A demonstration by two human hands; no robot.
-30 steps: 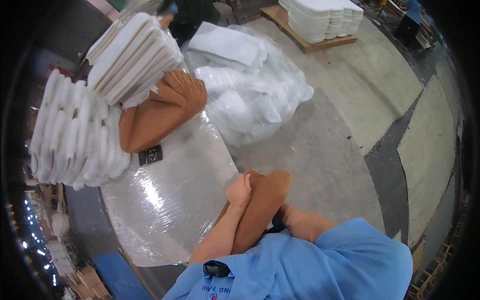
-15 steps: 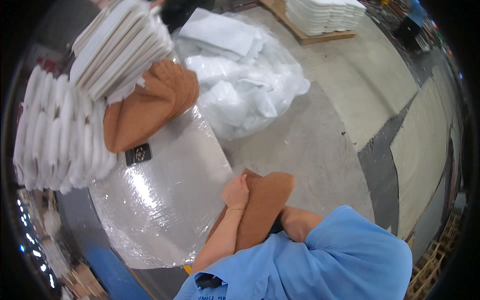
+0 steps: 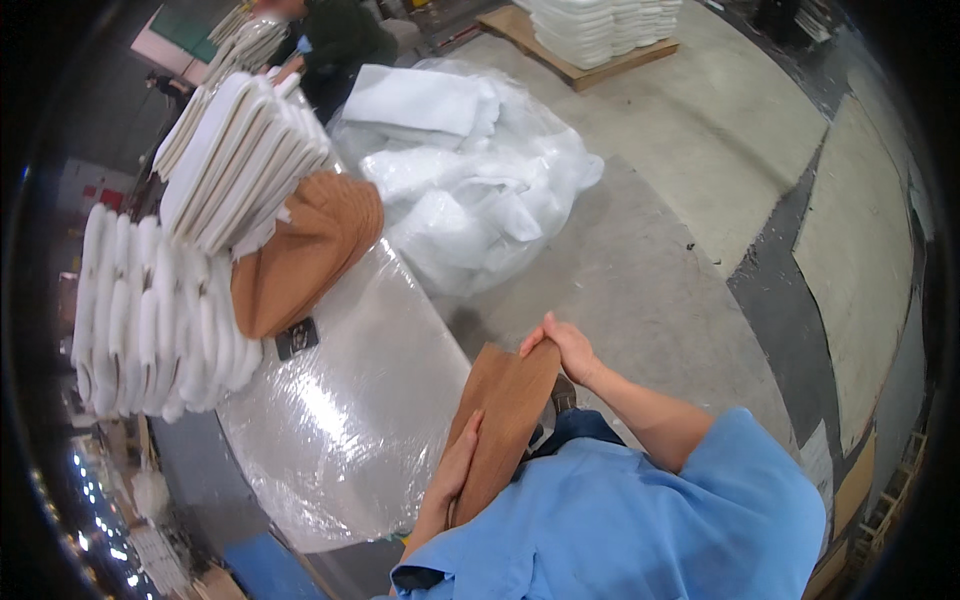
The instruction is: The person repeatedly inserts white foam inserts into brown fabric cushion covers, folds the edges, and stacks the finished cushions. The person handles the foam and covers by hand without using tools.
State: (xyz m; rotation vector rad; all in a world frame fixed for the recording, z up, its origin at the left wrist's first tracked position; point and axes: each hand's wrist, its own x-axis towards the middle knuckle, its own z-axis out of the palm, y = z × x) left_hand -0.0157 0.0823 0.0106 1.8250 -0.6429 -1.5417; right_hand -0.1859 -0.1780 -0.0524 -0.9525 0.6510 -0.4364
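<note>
A folded brown felt-like piece (image 3: 508, 408) is held upright close to my body, beside the near right edge of the plastic-wrapped table. My left hand (image 3: 463, 455) grips its left side low down, fingers lying along the surface. At the piece's top right corner, my right hand (image 3: 562, 346) is closed over the edge, its thumb side uppermost. Part of each hand's grip is hidden behind the material. Farther left on the table lies a stack of similar brown pieces (image 3: 310, 250), with a small black patterned object (image 3: 297, 339) at its near edge.
White folded pads (image 3: 160, 310) and a leaning stack of white sheets (image 3: 245, 160) crowd the table's (image 3: 350, 430) far left. Beyond it sits a clear plastic bag of white material (image 3: 470, 180). White pads (image 3: 600, 30) rest on a wooden board. Another person (image 3: 345, 45) is at the far left.
My right hand has come out from behind the brown piece to its top right corner. My left hand has slid down its left side. The view has shifted, showing another person at the back.
</note>
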